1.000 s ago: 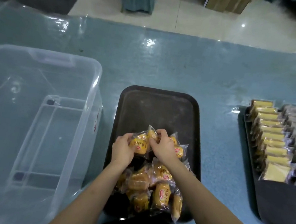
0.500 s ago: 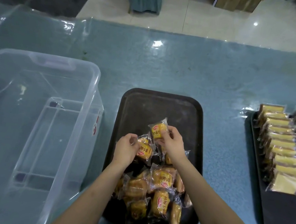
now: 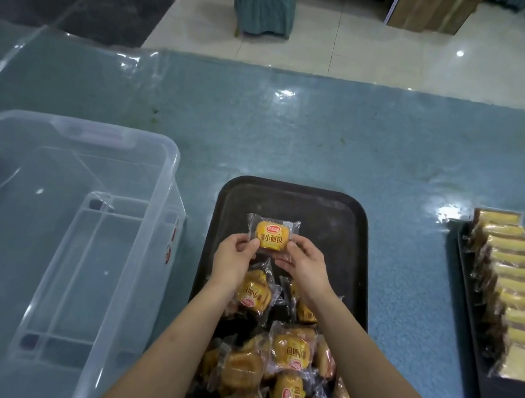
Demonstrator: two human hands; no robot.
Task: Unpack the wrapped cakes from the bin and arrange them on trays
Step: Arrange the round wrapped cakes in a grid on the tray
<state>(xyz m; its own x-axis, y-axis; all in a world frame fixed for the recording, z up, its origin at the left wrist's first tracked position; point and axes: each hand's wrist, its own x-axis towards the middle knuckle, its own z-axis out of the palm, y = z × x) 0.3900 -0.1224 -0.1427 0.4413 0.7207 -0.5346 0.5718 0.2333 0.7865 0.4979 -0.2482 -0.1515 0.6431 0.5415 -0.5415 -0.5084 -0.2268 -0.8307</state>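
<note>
We have lifted one wrapped cake (image 3: 272, 235) clear of the heap (image 3: 283, 360) and squared it label-up over the dark tray (image 3: 344, 214)'s bare far end, left hand (image 3: 232, 257) and right hand (image 3: 304, 261) both pinching its crinkly clear wrapper, ready to start a row; clear bin (image 3: 162, 156) looks emptied

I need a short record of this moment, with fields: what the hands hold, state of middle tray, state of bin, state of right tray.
held item: one wrapped cake, pinched by left hand and right hand, label facing up
middle tray: far half bare, loose pile of wrapped cakes on near half
bin: clear plastic, left of the tray, no cakes visible inside
right tray: rows of wrapped cake slices, partly out of frame
</note>
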